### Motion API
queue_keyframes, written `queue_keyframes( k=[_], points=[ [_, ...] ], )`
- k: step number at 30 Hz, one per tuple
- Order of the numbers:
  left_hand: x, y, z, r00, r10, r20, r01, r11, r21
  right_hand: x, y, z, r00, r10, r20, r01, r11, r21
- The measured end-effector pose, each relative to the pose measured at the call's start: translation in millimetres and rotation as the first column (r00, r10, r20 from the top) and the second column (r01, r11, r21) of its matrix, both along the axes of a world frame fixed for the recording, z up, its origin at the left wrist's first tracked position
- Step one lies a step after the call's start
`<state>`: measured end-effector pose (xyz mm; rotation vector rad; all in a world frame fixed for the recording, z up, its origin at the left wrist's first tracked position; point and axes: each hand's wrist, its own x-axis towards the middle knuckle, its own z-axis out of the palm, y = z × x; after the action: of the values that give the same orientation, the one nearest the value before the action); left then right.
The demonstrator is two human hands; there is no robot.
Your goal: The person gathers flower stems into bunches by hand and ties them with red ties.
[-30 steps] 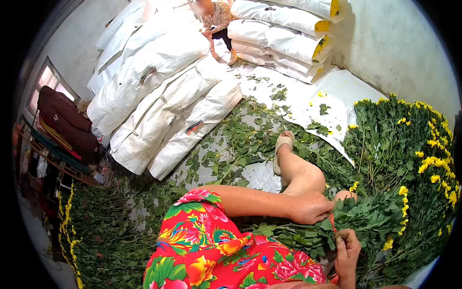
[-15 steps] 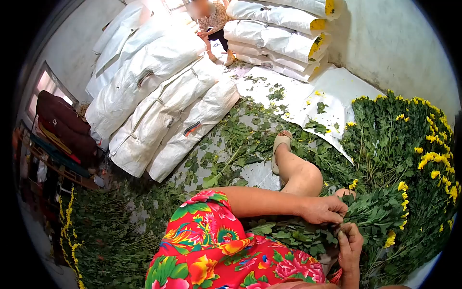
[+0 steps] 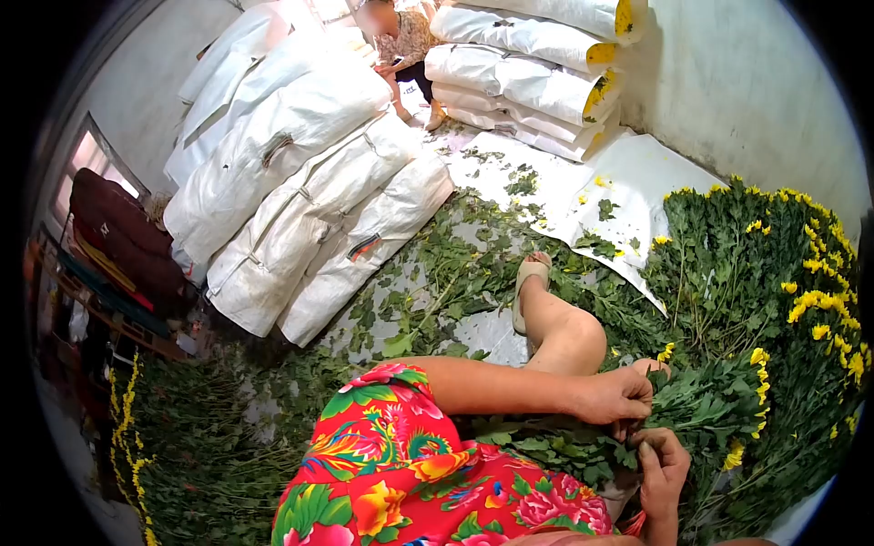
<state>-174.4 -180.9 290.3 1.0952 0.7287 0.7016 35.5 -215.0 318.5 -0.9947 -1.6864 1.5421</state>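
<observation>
A shift is noted: the thin red-orange string [image 3: 635,523], seen stretched between the hands a second ago, is no longer visible there; a short length is seen only beside the right wrist. The left hand [image 3: 621,396] has been brought nearer the right hand [image 3: 662,460]. Tightening or knotting is judged to be under way; completion cannot be confirmed. The fingers of both hands are drawn into pinches, apparently on the string, though the strand is hidden at the fingertips. The leafy green bundle of yellow-headed flowers [image 3: 701,400] is positioned directly at the fingertips, its heads pointed away from them, with foliage extended beneath the left forearm.
</observation>
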Motion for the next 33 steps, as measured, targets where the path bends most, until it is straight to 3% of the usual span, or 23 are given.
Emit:
queue_keyframes(
  k=[1, 2, 3, 4, 5, 9, 11, 13, 14, 18, 21, 24, 27, 29, 33],
  points=[
    [-0.5, -3.1, 1.9, 1.000, 0.000, 0.001, 0.000, 1.000, 0.002, -1.9, -1.2, 5.0, 0.997, -0.027, 0.078, 0.006, 0.967, 0.255],
    [-0.9, -6.1, 3.0, 0.999, 0.028, -0.046, -0.022, 0.991, 0.133, -4.4, -2.3, 10.0, 0.986, -0.072, 0.148, -0.010, 0.871, 0.492],
    [-1.4, -8.5, 3.8, 0.994, 0.063, -0.087, -0.038, 0.964, 0.262, -9.4, -4.5, 17.0, 0.986, -0.072, 0.152, -0.012, 0.870, 0.493],
    [-2.3, -10.0, 1.3, 0.964, 0.153, -0.219, -0.021, 0.862, 0.507, -15.9, -6.1, 24.6, 0.966, -0.118, 0.230, -0.046, 0.796, 0.603],
    [-0.9, -11.9, 1.5, 0.964, 0.153, -0.216, -0.023, 0.860, 0.510, -20.9, -4.5, 30.8, 0.939, -0.174, 0.298, -0.090, 0.709, 0.700],
    [3.0, -19.1, 0.8, 0.927, 0.253, -0.276, -0.049, 0.814, 0.579, -30.3, 13.4, 24.6, 0.907, -0.216, 0.362, -0.154, 0.630, 0.762],
    [1.4, -19.5, -3.6, 0.930, 0.326, -0.167, -0.188, 0.816, 0.547, -31.2, 16.4, 23.9, 0.925, -0.188, 0.330, -0.119, 0.681, 0.723],
    [0.3, -16.8, -10.7, 0.939, 0.316, -0.138, -0.208, 0.837, 0.506, -25.9, 19.9, 20.3, 0.977, -0.044, 0.207, -0.074, 0.848, 0.526],
    [0.7, -15.2, -14.3, 0.949, 0.296, -0.110, -0.215, 0.861, 0.461, -14.9, 24.8, 13.2, 0.961, -0.031, 0.274, -0.100, 0.885, 0.454],
    [0.8, -11.9, -12.1, 0.955, 0.277, -0.110, -0.195, 0.860, 0.472, -20.0, 24.0, 16.7, 0.947, -0.155, 0.283, -0.048, 0.798, 0.601],
    [0.3, -11.2, -13.6, 0.972, 0.225, -0.067, -0.189, 0.921, 0.341, -19.0, 24.3, 15.1, 0.914, -0.159, 0.373, -0.108, 0.791, 0.603],
    [0.2, -9.0, -13.3, 0.960, 0.247, -0.131, -0.156, 0.863, 0.481, -17.8, 28.8, 10.7, 0.923, -0.124, 0.363, -0.089, 0.852, 0.517],
    [2.0, -6.1, -11.9, 0.969, 0.236, -0.075, -0.188, 0.899, 0.396, -18.6, 26.7, 12.1, 0.932, -0.115, 0.345, -0.067, 0.878, 0.475],
    [2.4, -4.6, -9.2, 0.970, 0.243, 0.024, -0.244, 0.965, 0.095, -20.2, 19.4, 7.7, 0.927, -0.163, 0.338, -0.083, 0.790, 0.608],
    [0.8, -5.9, -8.4, 0.970, 0.240, 0.030, -0.241, 0.970, 0.041, -23.2, 5.7, 14.2, 0.903, -0.201, 0.380, -0.129, 0.715, 0.687]
  ],
)
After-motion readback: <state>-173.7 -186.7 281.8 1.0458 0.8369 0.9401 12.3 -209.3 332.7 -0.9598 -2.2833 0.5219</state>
